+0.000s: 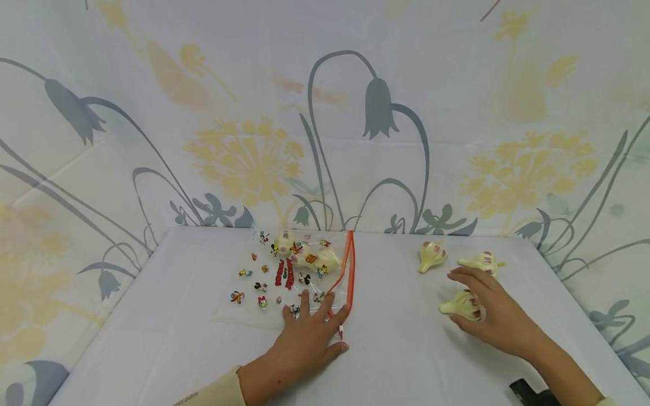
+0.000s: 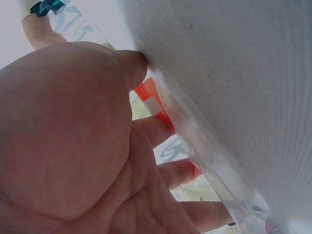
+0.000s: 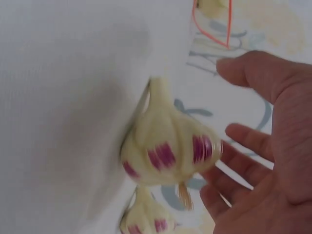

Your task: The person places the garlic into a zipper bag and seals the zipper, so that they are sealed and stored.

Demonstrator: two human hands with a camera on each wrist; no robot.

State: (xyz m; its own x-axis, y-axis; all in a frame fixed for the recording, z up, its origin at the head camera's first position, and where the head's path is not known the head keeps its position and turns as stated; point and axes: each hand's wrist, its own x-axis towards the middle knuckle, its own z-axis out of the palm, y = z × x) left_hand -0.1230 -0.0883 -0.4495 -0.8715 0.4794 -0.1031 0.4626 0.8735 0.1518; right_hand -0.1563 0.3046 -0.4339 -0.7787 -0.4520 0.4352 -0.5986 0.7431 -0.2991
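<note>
The fingers of the left hand (image 1: 308,338) are spread and extended, resting on the near right part of a flat, clear plastic bag (image 1: 228,304) with small cartoon figures and a bright orange-red edge along its right side. The fingers of the right hand (image 1: 490,313) are loosely bent and parted around a cream garlic bulb with purple streaks (image 1: 462,305), without a closed grasp; we see a gap at the thumb, though from the right wrist view we cannot quite tell whether a fingertip touches it.

That bulb lies at the right of the white cloth-covered surface (image 1: 178,316), its stem towards the left. Beyond it we find two similar bulbs: a far left one (image 1: 432,255), stem towards us, and a far right one (image 1: 479,262) lying on its side, just past the right hand. Through the bag we make out pale, rounded contents (image 1: 315,258) in its far part. Behind everything hangs a white sheet (image 1: 228,101) printed with grey and yellow flowers.
</note>
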